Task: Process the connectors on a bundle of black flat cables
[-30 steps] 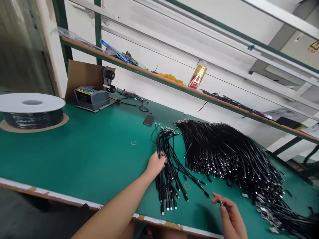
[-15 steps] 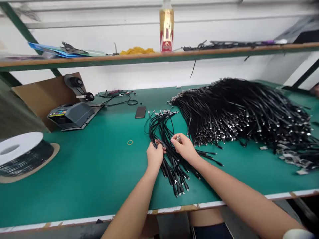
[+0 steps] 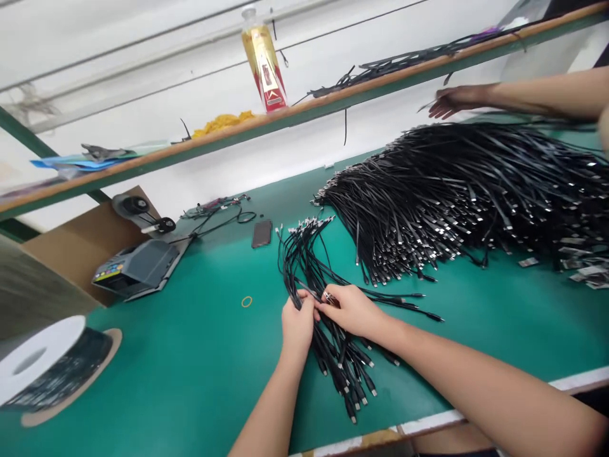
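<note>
A small bundle of short black cables (image 3: 304,266) lies on the green table (image 3: 190,355), plug ends toward me. My left hand (image 3: 297,320) grips the bundle from the left at its middle. My right hand (image 3: 349,309) presses on the same bundle from the right, and a small metal connector shows at its fingertips. A large heap of the same black cables (image 3: 466,190) covers the table to the right of both hands.
A rubber band (image 3: 246,301) and a dark phone (image 3: 262,233) lie left of the bundle. A grey tape dispenser (image 3: 137,266) and a white cable reel (image 3: 42,368) stand farther left. Another person's hand (image 3: 451,101) reaches over the heap. A bottle (image 3: 264,60) stands on the shelf.
My right hand came from the table's near edge to the bundle and now rests against my left hand. The view swung right and tilted, and another person's arm appeared at the upper right.
</note>
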{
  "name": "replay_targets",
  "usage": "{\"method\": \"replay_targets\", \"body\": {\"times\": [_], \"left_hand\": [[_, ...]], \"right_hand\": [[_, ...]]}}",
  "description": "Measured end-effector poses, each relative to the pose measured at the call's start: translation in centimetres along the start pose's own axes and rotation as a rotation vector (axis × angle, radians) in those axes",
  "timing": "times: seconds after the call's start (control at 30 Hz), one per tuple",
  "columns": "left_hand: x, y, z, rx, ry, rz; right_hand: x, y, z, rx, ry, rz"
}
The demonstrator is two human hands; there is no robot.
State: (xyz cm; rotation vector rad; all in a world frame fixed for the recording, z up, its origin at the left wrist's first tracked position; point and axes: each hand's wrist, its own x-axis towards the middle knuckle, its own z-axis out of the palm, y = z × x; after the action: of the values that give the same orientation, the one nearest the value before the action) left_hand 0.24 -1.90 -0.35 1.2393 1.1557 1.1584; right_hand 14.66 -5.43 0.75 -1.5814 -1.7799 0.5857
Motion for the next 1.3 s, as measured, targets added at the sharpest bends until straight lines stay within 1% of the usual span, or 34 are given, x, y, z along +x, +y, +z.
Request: {"method": "replay_targets", "body": {"times": [0.13, 0.2, 0.27, 0.4, 0.47, 0.53, 0.63, 0.73, 0.8, 0.9, 1.0, 1.1, 1.2, 1.3], "left_hand": [[-0.1, 0.0, -0.2, -0.073, 0.072, -0.041], [-0.2, 0.2, -0.5, -0.163, 0.075, -0.082], [-0.4, 0.7, -0.9, -0.272, 0.046, -0.139], [-0.6, 1.5, -2.2, -0.441, -0.018, -0.226], [-0.1, 1.6, -2.8, -0.475, -0.055, -0.258], [0.8, 1.5, -3.0, -0.471, -0.109, -0.297], [2.5, 1.3, -2.3, -0.449, -0.171, -0.314], [3.7, 1.2, -1.0, -0.464, -0.167, -0.213], [3.8, 1.1, -0.3, -0.462, -0.172, -0.151], [3.5, 0.8, -0.1, -0.418, -0.236, -0.140], [3.3, 0.6, -0.6, -0.395, -0.300, -0.160], [3.3, 0.6, -0.9, -0.389, -0.325, -0.166], [3.2, 0.5, -0.9, -0.284, -0.305, -0.121], [3.2, 0.3, -0.6, -0.156, -0.271, -0.091]], "right_hand": [[0.4, 1.1, -1.0, -0.173, 0.008, 0.077], [0.8, 1.7, -1.5, -0.269, 0.015, 0.135], [1.0, 2.0, -1.8, -0.350, 0.015, 0.181], [1.5, 2.1, -1.9, -0.448, 0.013, 0.219], [1.8, 2.0, -1.9, -0.464, 0.024, 0.232], [2.1, 2.1, -1.8, -0.462, 0.045, 0.239], [2.3, 2.1, -1.8, -0.433, 0.079, 0.224], [2.0, 1.9, -1.8, -0.377, 0.109, 0.173], [1.6, 1.5, -1.7, -0.317, 0.128, 0.120], [1.1, 0.7, -1.4, -0.190, 0.126, 0.019], [0.8, 0.1, -0.9, -0.054, 0.069, -0.045], [0.6, 0.1, -0.6, 0.057, -0.012, -0.067], [0.5, 0.5, -0.7, 0.145, -0.100, -0.068], [0.6, 0.8, -0.9, 0.231, -0.177, -0.022]]}}
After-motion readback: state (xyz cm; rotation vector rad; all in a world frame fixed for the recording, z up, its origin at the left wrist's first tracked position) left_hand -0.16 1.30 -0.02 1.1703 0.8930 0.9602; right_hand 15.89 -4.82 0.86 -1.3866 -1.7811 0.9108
